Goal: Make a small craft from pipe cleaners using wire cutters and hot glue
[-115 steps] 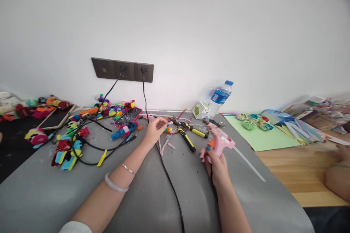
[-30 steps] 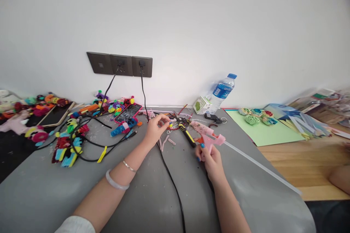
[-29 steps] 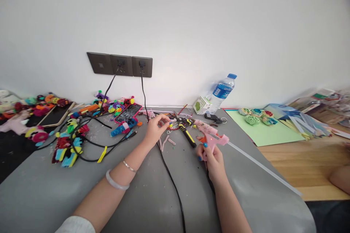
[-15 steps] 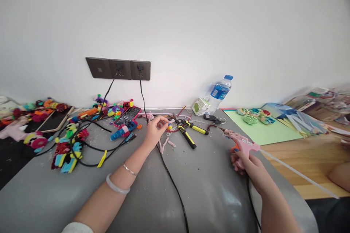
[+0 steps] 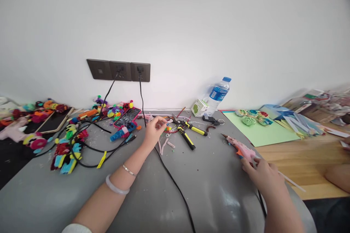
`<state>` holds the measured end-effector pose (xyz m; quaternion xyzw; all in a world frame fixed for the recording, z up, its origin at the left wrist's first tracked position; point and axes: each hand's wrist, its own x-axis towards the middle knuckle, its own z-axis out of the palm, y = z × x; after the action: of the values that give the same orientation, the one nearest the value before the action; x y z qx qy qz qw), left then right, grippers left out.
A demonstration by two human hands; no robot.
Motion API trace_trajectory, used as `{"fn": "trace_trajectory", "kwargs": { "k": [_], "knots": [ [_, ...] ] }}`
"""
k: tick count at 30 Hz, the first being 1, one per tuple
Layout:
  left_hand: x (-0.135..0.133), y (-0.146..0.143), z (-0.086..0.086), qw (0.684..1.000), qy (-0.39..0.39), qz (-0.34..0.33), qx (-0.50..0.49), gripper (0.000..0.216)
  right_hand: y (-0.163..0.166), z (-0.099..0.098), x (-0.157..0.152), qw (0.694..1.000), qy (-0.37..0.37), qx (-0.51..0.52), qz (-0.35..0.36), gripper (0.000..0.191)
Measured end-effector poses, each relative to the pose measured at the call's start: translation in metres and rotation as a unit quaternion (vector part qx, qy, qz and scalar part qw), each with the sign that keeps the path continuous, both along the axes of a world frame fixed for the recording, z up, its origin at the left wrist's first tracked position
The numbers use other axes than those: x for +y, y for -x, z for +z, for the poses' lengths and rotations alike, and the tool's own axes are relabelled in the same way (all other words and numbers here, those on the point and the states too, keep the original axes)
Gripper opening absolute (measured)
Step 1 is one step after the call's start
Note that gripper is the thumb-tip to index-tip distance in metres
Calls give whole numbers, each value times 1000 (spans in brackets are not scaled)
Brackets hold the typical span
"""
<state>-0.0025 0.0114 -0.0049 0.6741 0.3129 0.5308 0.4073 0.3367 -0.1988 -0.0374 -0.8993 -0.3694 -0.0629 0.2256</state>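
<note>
Thumb and forefinger of my left hand (image 5: 156,128) pinch a small pale pink fuzzy piece (image 5: 170,121), above the table's middle. Close by on the right lie pliers (image 5: 188,139) with yellow-and-black handles, their jaws near small colourful bits. Short pink pipe-cleaner pieces (image 5: 163,146) rest just below that hand. On the right, a pink hot glue gun (image 5: 240,148) is at the tabletop, tip pointing left, with a white glue stick (image 5: 292,181) sticking out behind. My right hand (image 5: 264,174) is over its back end, fingers around the handle, which is mostly hidden.
Colourful pipe-cleaner figures (image 5: 67,153), black cables (image 5: 90,165) and a phone (image 5: 127,117) lie left. A water bottle (image 5: 218,94), small box (image 5: 199,108) and key fob (image 5: 209,118) stand or lie along the wall. Green paper (image 5: 262,136) carries fabric-like rosettes; another person's arm (image 5: 339,178) shows far right.
The glue gun has been lowered onto the tabletop and turned onto its side, and my right hand has shifted right and down with it. My left hand keeps its pinch almost in place.
</note>
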Motion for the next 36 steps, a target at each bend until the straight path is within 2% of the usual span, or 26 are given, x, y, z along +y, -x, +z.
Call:
{"fn": "trace_trajectory", "kwargs": {
  "k": [1, 2, 3, 5, 6, 8, 11, 15, 18, 21, 24, 29, 33, 36],
  "knots": [
    [0, 0, 0, 1000, 1, 1, 0, 4, 12, 4, 3, 999, 14, -27, -44, 54],
    [0, 0, 0, 1000, 1, 2, 1, 4, 25, 9, 7, 998, 11, -41, -45, 57],
    [0, 0, 0, 1000, 2, 4, 2, 4, 39, 14, 14, 999, -6, -43, -7, 56],
    [0, 0, 0, 1000, 4, 7, 4, 4, 65, 25, 30, 990, -48, -35, 132, 54],
    [0, 0, 0, 1000, 6, 9, 6, 4, 75, 30, 39, 983, -58, -31, 173, 52],
    [0, 1, 0, 1000, 7, 11, 6, 4, 89, 38, 57, 973, -58, -20, 222, 47],
    [0, 1, 1, 1000, 7, 9, 4, 4, 90, 47, 84, 963, -63, 4, 263, 39],
    [-1, 0, 1, 1000, 3, 5, 8, 4, 82, 57, 123, 956, -67, 31, 284, 36],
    [-1, 0, 1, 1000, 4, 5, 10, 5, 85, 59, 148, 949, -12, 77, 307, 28],
    [-2, 0, 1, 1000, 9, 8, 10, 5, 97, 58, 162, 939, 56, 82, 328, 23],
    [-2, -1, 2, 1000, 15, 10, 12, 4, 110, 54, 165, 939, 95, 50, 326, 30],
    [-1, -2, 1, 1000, 21, 8, 8, 5, 129, 52, 158, 940, 180, -30, 288, 58],
    [0, -2, -1, 1000, 20, 5, 2, 6, 138, 50, 155, 943, 197, -43, 267, 53],
    [-1, -2, -1, 1000, 29, 7, -1, 6, 134, 48, 154, 950, 166, -17, 263, 46]
  ]
}}
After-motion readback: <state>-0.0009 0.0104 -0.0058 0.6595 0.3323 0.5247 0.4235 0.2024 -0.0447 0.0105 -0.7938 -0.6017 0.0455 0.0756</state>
